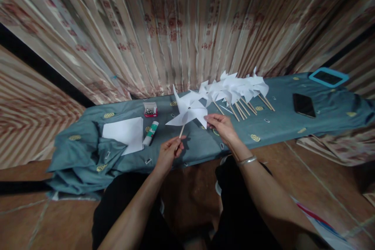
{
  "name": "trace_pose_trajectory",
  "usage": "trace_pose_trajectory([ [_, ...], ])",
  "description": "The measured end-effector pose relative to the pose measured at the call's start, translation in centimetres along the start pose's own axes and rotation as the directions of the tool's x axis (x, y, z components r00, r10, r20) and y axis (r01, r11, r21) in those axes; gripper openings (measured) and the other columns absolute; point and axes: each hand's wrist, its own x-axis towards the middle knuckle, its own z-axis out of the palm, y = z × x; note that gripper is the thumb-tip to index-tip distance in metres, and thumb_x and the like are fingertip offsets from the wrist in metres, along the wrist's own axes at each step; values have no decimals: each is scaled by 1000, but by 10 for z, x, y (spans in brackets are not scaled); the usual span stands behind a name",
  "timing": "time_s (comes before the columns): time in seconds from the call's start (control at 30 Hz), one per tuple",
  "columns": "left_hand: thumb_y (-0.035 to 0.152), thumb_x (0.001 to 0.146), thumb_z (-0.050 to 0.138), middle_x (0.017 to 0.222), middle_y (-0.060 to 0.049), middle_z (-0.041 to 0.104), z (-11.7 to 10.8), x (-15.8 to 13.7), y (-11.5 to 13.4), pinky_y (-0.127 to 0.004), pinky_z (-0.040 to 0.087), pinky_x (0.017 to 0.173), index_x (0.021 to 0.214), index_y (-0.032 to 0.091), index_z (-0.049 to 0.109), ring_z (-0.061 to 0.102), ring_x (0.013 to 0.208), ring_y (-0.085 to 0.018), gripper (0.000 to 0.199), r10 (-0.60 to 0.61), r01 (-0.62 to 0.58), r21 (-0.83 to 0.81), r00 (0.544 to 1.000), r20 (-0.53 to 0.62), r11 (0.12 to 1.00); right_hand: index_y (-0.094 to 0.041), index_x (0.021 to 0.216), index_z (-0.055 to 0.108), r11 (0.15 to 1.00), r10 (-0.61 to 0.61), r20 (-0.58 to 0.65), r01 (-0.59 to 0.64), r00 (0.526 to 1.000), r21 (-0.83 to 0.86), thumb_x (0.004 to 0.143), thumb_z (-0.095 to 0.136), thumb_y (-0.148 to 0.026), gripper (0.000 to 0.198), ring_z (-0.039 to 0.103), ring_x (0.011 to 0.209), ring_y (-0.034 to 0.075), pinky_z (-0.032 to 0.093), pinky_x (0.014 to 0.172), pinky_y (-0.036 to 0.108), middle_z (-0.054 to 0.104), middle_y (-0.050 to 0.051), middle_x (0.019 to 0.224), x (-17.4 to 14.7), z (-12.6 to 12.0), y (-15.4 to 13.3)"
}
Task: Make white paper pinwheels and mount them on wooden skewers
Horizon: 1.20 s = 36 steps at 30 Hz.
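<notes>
A white paper pinwheel (187, 110) with a dark pin at its centre is held up over the cloth-covered bench. My left hand (170, 151) is closed round its thin wooden stick, below the paper blades. With thumb and fingers, my right hand (220, 125) pinches the tip of the right-hand blade. Just behind and to the right, several finished-looking white pinwheels (234, 88) lie in an overlapping row, their sticks pointing toward me.
Left on the green-grey cloth (187, 156) are white paper sheets (125, 133), a green-and-white tube (151, 133) and a small open box of metal pins (150, 110). A dark phone (304, 105) and a blue-framed tablet (328, 77) lie right. Patterned curtains (175, 27) hang behind.
</notes>
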Motion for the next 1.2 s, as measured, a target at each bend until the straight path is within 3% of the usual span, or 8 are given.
trace_pose_trajectory([
  [0.23,46,65,76,55,3,55,0,1,-2,-22,15,41,90,12,75,31,39,-2,42,7,-8,-13,1000,-23,1000,-19,63,70,999,36,47,-37,998,11,50,87,-47,35,51,49,10,37,49,24,62,-2,53,-7,9,0],
  [0.77,48,67,75,57,3,55,0,2,-4,-22,16,41,91,11,74,30,39,-2,43,27,-27,10,999,-24,1000,-18,60,72,996,87,229,-84,970,-22,58,82,-50,33,49,50,8,33,50,23,69,2,60,-21,26,-2],
  [1.2,52,62,77,56,3,55,1,3,-5,-22,15,40,89,12,73,31,38,-3,48,-5,5,10,1000,-17,1000,-19,62,74,994,101,285,-108,953,7,59,80,-51,34,49,51,8,33,50,22,71,2,62,-25,42,6],
])
